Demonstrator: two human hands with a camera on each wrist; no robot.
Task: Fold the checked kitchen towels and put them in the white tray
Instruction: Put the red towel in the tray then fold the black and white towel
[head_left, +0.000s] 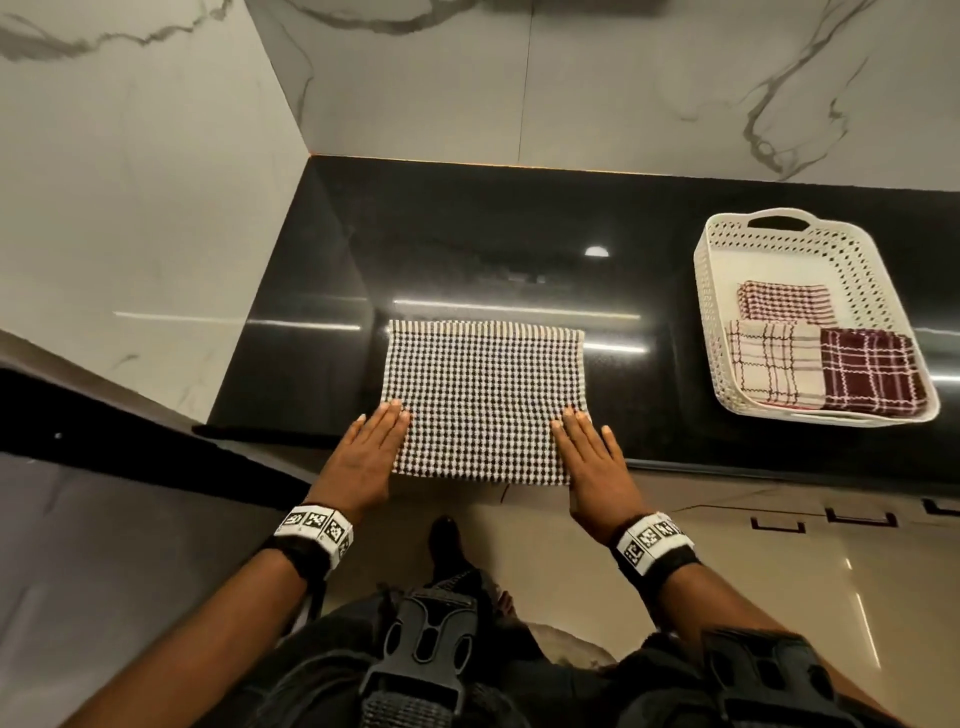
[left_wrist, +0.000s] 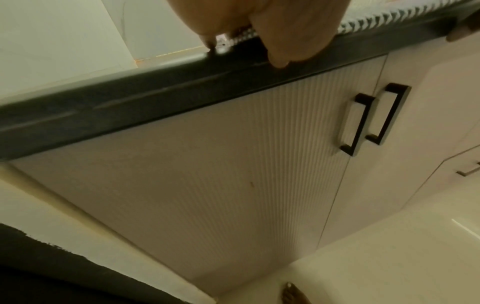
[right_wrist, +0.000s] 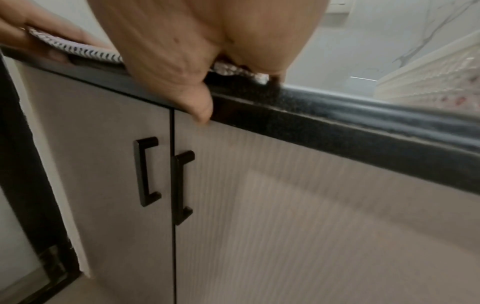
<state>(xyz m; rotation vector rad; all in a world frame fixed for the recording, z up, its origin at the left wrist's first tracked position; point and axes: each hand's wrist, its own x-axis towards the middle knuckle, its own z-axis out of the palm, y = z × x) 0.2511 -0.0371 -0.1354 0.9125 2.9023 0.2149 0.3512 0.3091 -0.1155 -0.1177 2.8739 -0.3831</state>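
A black-and-white checked towel (head_left: 483, 400) lies flat at the front edge of the black counter (head_left: 519, 244). My left hand (head_left: 371, 449) rests flat with straight fingers on the towel's near left corner. My right hand (head_left: 587, 454) lies flat on its near right corner. In the left wrist view my left hand (left_wrist: 272, 26) sits over the towel's edge (left_wrist: 376, 20) at the counter lip. The right wrist view has my right hand (right_wrist: 197, 51) on the towel (right_wrist: 78, 49), thumb hanging over the counter edge. The white tray (head_left: 711, 322) stands at the right.
Three folded checked towels lie in the tray: a red-striped one (head_left: 784, 301), a cream one (head_left: 771, 361) and a maroon one (head_left: 870, 371). Marble walls close the counter at the back and left. Cabinet doors with black handles (right_wrist: 146, 170) hang below the counter.
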